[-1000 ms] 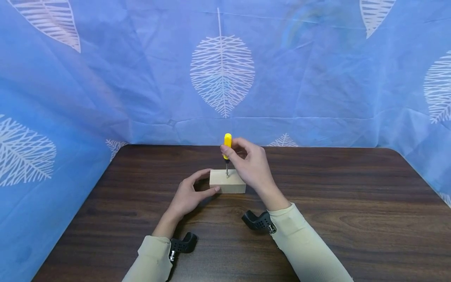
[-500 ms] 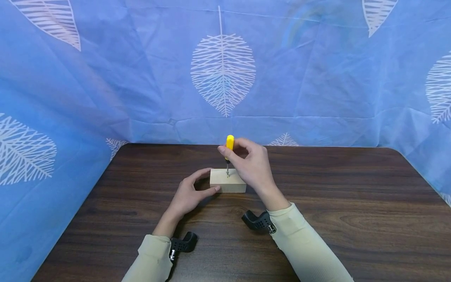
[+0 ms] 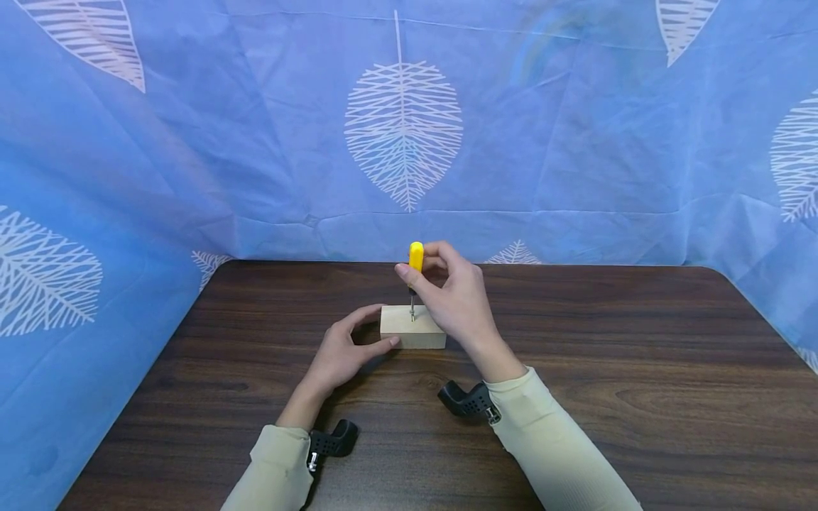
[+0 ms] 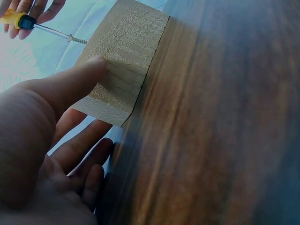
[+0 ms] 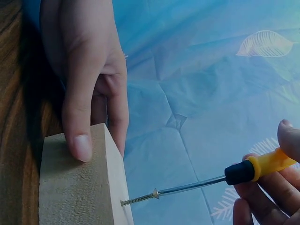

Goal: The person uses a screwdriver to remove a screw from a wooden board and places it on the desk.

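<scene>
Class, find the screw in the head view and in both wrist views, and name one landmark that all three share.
Head: the screw is below centre, upright on the wooden block.
Left wrist: upper left, between the screwdriver and the block.
Right wrist: near the bottom, left of centre, running from the screwdriver's tip to the block.
Shared landmark: the wooden block.

My left hand (image 4: 37, 126) grips a pale, rectangular wooden block (image 4: 129, 40), thumb pressed on 1 face, fingers reaching behind. A dark-brown, wood-grained table (image 4: 211, 117) runs beneath it. At upper left, my right hand (image 4: 40, 7) holds a yellow-and-black-handled screwdriver (image 4: 27, 22), its silver shaft meeting 1 threaded metal screw (image 4: 78, 40) at the block.
</scene>
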